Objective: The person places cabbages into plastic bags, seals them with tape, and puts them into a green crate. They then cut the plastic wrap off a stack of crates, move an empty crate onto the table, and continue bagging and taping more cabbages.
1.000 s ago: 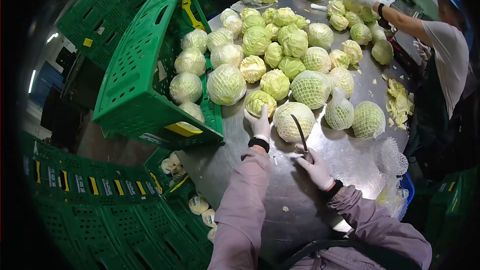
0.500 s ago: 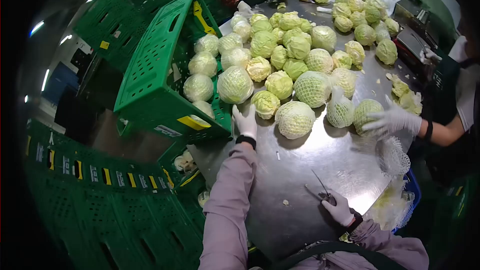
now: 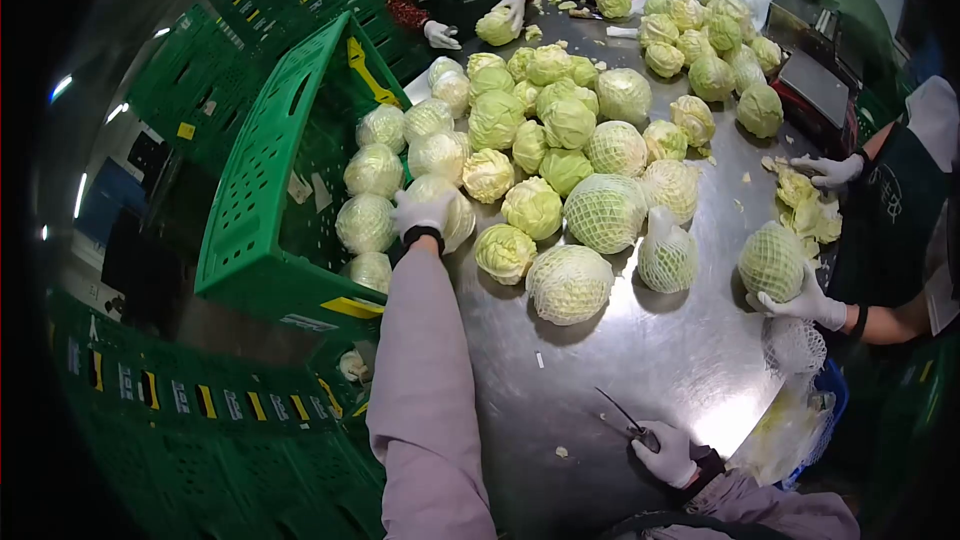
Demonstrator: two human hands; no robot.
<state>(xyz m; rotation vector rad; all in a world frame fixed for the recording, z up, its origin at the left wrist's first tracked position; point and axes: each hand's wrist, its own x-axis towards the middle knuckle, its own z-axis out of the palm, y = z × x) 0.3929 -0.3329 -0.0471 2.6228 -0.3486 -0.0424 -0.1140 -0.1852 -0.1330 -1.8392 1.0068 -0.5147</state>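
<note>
My left hand (image 3: 424,213) grips the near left side of a net-wrapped cabbage (image 3: 458,223), just right of the green crate (image 3: 275,170). Other wrapped cabbages (image 3: 366,223) lie in a row at the crate's open side. My right hand (image 3: 666,456) is closed round the dark handle of a knife (image 3: 619,408), low over the steel table. Its thin blade points up and to the left. Between my hands and the far side sit a large netted cabbage (image 3: 570,285) and a bare yellowish cabbage (image 3: 505,253).
At the right, a co-worker's gloved hand (image 3: 810,302) holds a netted cabbage (image 3: 771,262). Across the steel table (image 3: 530,410), another person holds a cabbage (image 3: 496,27). Loose netting (image 3: 795,345) hangs by a blue bin (image 3: 832,395). Stacked green crates (image 3: 200,450) stand at the left.
My left hand has moved up and left from the table onto the wrapped cabbage. The right co-worker's hand now supports a netted cabbage from below. My view has shifted.
</note>
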